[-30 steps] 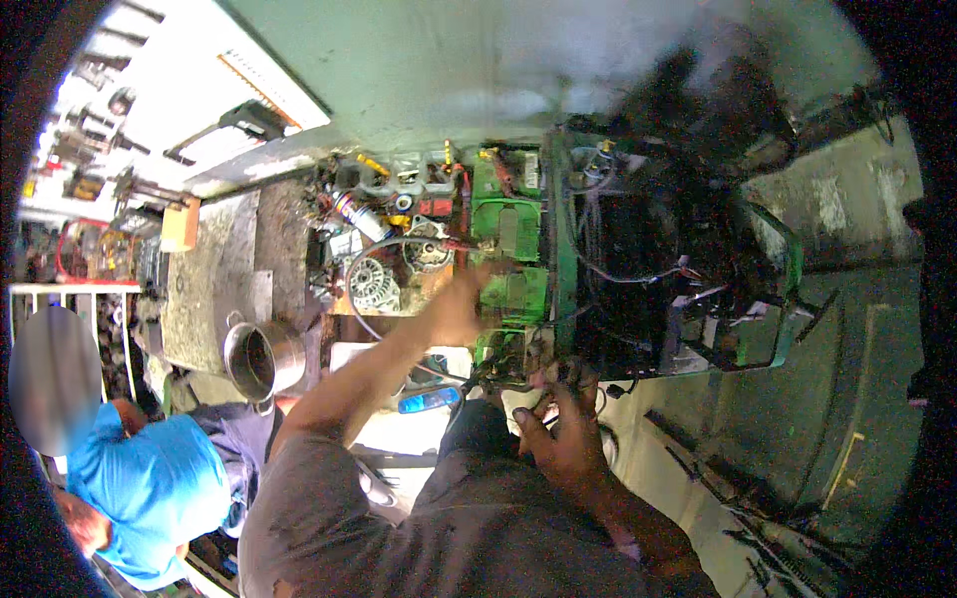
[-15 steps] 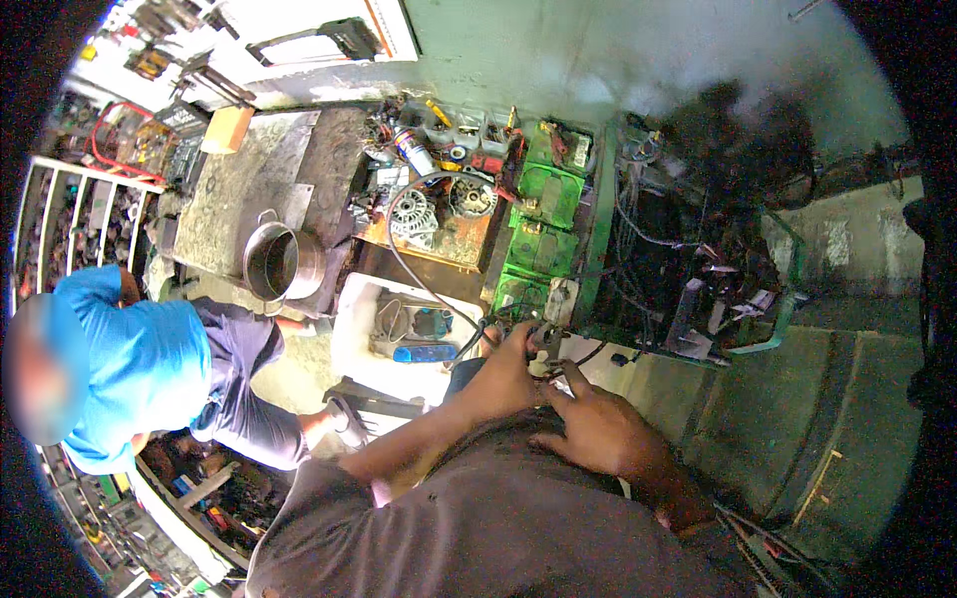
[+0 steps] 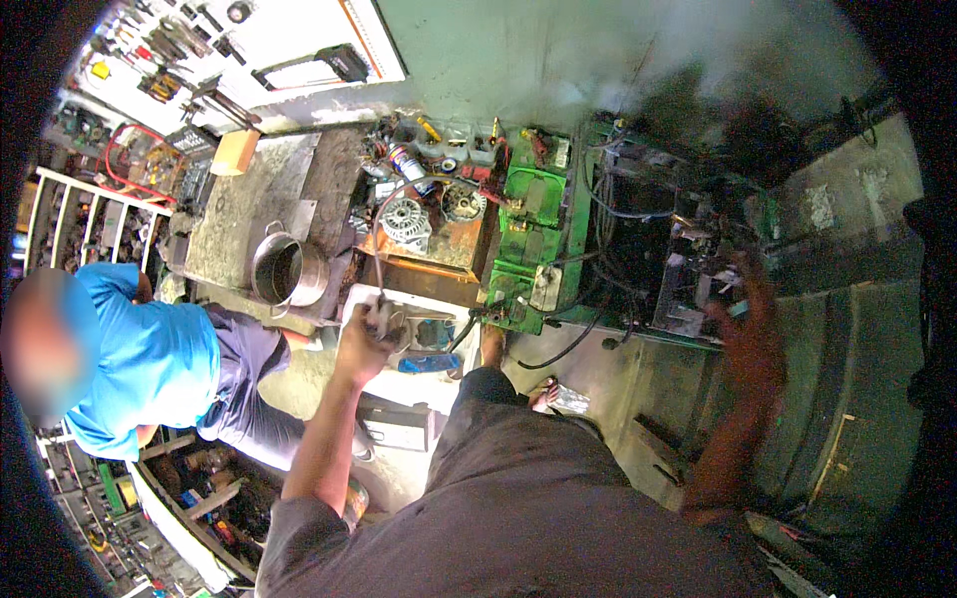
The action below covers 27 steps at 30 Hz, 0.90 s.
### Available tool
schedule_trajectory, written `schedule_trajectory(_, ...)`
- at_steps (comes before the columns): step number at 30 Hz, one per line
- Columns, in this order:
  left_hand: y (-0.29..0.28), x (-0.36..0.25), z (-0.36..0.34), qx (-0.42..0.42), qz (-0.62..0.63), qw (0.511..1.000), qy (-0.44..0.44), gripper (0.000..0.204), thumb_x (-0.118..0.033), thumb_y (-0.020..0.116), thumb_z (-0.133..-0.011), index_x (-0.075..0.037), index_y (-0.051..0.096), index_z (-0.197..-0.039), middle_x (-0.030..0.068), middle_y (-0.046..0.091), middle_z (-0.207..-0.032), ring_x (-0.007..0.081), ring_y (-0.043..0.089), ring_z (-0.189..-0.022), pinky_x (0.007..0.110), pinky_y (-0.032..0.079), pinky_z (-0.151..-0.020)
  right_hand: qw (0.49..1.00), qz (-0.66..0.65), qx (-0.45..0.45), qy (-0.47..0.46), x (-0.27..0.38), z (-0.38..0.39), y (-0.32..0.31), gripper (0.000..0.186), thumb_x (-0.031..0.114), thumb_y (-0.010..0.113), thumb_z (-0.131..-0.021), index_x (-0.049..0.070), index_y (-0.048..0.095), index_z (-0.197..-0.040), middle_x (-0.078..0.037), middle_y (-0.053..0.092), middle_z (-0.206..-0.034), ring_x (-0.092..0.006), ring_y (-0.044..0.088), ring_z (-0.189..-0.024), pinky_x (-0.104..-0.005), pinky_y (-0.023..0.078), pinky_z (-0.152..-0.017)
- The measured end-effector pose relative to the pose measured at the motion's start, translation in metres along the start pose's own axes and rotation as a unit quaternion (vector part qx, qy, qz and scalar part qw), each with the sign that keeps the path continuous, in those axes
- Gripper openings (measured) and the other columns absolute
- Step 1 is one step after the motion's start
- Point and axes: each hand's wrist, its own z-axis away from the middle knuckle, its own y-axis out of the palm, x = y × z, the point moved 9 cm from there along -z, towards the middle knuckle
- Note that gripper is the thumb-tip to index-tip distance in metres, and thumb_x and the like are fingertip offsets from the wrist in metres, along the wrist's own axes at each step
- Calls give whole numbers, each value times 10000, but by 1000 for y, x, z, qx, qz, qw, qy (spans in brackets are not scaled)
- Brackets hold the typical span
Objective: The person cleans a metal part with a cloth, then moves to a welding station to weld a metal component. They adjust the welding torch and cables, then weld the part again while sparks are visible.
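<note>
My left hand (image 3: pixel 365 344) is closed around the end of a thick dark cable (image 3: pixel 381 239), beside a white bin (image 3: pixel 454 300). From there the cable arcs up over the bench toward a row of green battery-like boxes (image 3: pixel 526 244). What sits on the gripped end is partly hidden by my fingers. Far to the right, my right hand (image 3: pixel 750 324) is smeared by motion, next to a dark machine (image 3: pixel 688 289) with metal parts and loose wires. Whether its fingers hold anything is unclear.
Alternator parts (image 3: pixel 404 225) lie on a wooden board past the bin. A large metal pot (image 3: pixel 301 269) stands left of them. At far left is a person in a blue shirt (image 3: pixel 150 339). Another black cable (image 3: pixel 568 351) hangs below the green boxes.
My hands were together in front of me at a connector and are now wide apart. The left moved left with the cable; the right swung right to the machine.
</note>
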Motion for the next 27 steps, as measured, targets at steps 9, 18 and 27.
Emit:
schedule_trajectory(9, 241, 81, -241, 245, -329, 911, 41, 304, -240, 685, -887, -28, 692, -1105, 289, 725, -1064, 435, 723, -1020, 539, 577, -869, 967, 142, -210, 32, -83, -63, -35, 859, 360, 723, -958, 161, 239, -1639, -251, 180, -1688, -452, 192, -1558, -547, 256, -1243)
schedule_trajectory(18, 328, 117, -331, 280, -311, 906, -64, 575, -572, 541, -961, -58, 740, -1123, 228, 740, -1107, 403, 720, -1042, 542, 551, -874, 972, 58, -218, 67, -97, -67, -20, 913, 375, 772, -922, 116, 249, -1624, -196, 212, -1671, -403, 332, -1493, -525, 351, -1195)
schedule_trajectory(27, 310, 78, -323, 301, -326, 892, -85, 703, -670, 536, -935, -51, 730, -1207, 224, 714, -1237, 397, 672, -1191, 503, 510, -1007, 969, -23, -236, 65, -100, -72, -15, 926, 93, 802, -878, 116, 237, -1611, -154, 280, -1635, -315, 532, -1324, -468, 518, -1060)
